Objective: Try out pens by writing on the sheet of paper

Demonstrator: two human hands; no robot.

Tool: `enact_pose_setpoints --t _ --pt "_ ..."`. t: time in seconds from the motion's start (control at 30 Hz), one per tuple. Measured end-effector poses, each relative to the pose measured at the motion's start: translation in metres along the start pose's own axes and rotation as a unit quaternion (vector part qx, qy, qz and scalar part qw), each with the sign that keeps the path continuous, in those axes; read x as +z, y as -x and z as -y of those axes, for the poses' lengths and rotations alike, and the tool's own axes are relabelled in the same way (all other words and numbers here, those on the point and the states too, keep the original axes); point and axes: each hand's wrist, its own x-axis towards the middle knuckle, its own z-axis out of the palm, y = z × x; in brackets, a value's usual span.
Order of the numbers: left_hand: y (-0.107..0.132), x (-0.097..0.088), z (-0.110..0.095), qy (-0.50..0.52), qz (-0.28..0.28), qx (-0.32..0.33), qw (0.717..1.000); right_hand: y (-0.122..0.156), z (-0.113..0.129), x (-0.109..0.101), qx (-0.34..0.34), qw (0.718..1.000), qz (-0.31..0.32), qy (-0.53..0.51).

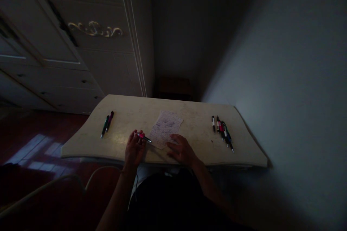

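A pink and black pen (144, 137) is held in the fingers of my left hand (135, 148), its tip pointing right toward the paper. My right hand (183, 149) rests over the lower right corner of the paper, fingers apart and holding nothing. The sheet of paper (166, 126), covered in dark scribbles, lies on the pale table (130, 112) in front of me. Whether my right fingertips touch the sheet is hard to tell in the dim light.
On the table's left lie a green pen (105, 126) and a purple pen (110, 121). Several pens (223, 131) lie grouped at the right, with a tiny dark piece (211, 141) near them. A wall (292, 97) borders the right; a cabinet (108, 68) stands behind left.
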Motion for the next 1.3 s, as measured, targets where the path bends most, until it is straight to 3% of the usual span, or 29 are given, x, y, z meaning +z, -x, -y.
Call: enact_pose_setpoints --t 0.1,0.33,0.67,1.3 --pt "-0.001 0.001 0.0 0.006 0.002 -0.003 1.0 -0.002 0.003 -0.001 0.001 0.999 -0.001 0.033" --pt "-0.004 -0.004 0.001 -0.002 0.031 0.004 1.0 -0.003 0.001 -0.005 0.053 0.994 -0.091 0.022" --pt "-0.005 -0.004 0.002 -0.006 0.007 -0.001 1.0 0.001 -0.014 0.008 0.098 0.992 -0.062 0.039" --pt "-0.006 -0.011 0.002 0.005 0.019 -0.009 1.0 0.0 -0.02 0.012 0.129 0.985 -0.112 -0.013"
